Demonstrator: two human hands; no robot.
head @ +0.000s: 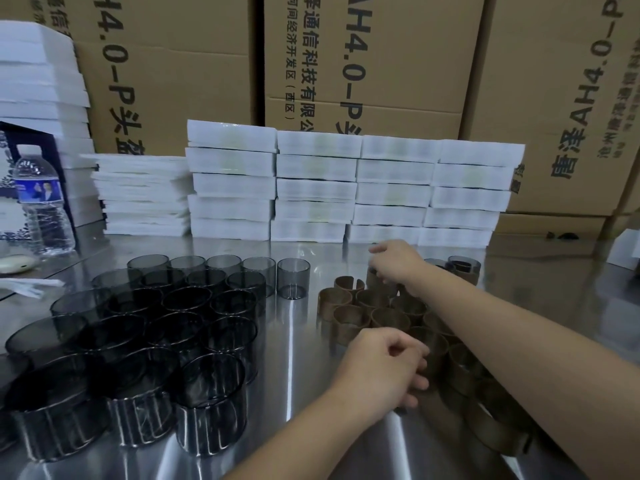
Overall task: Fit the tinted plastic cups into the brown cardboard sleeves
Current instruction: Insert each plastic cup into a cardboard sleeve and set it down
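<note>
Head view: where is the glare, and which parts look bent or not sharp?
Head view: bright glare streaks lie on the metal table between the tinted cups and the brown sleeves. Head view: the cartons behind lean and curve toward the edges, a wide-angle effect. Head view: the nearest sleeves at lower right are dim and soft; the right hand is slightly blurred.
</note>
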